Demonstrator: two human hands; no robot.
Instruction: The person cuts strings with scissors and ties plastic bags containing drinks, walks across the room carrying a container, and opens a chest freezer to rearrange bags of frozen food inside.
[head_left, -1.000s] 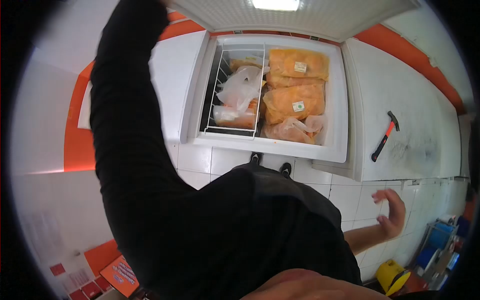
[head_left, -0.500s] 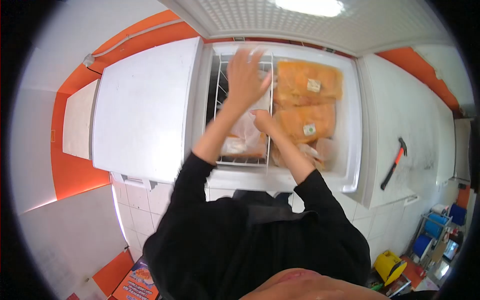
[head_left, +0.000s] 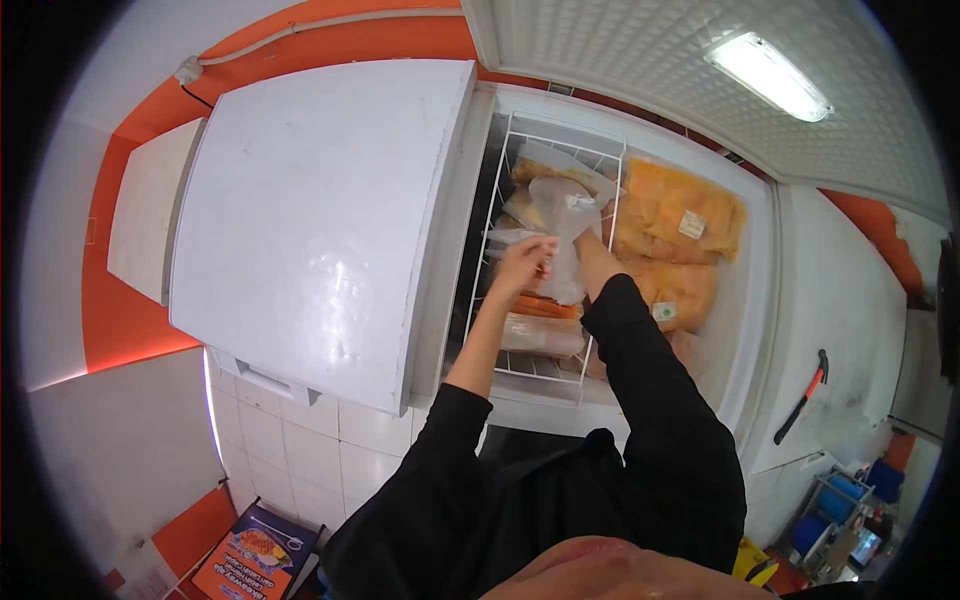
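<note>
My left hand (head_left: 527, 262) is at the wire basket (head_left: 508, 180), its fingers curled together at the left edge of a translucent plastic bag (head_left: 566, 272). My right hand (head_left: 588, 244) reaches in from the right; the bag covers its fingers, so whether they are closed cannot be seen. Under and around the bag lie other wrapped packets, including a clear packet (head_left: 542, 335) at the basket's near end and a brownish one at its far end. Right of the basket, large orange bags (head_left: 680, 205) with white labels lie in the open freezer (head_left: 745, 365).
The raised freezer lid (head_left: 650, 60) with a bright light reflection is above. A white closed lid (head_left: 310, 230) stands to the left. A red and black hammer (head_left: 803, 398) lies on the white surface at right. A printed food box (head_left: 253, 555) is at lower left.
Both hands have come down into the basket, onto the translucent bag, which now stands spread between them. The view has turned, with the freezer shifted right. Earlier my left arm was raised near the lid.
</note>
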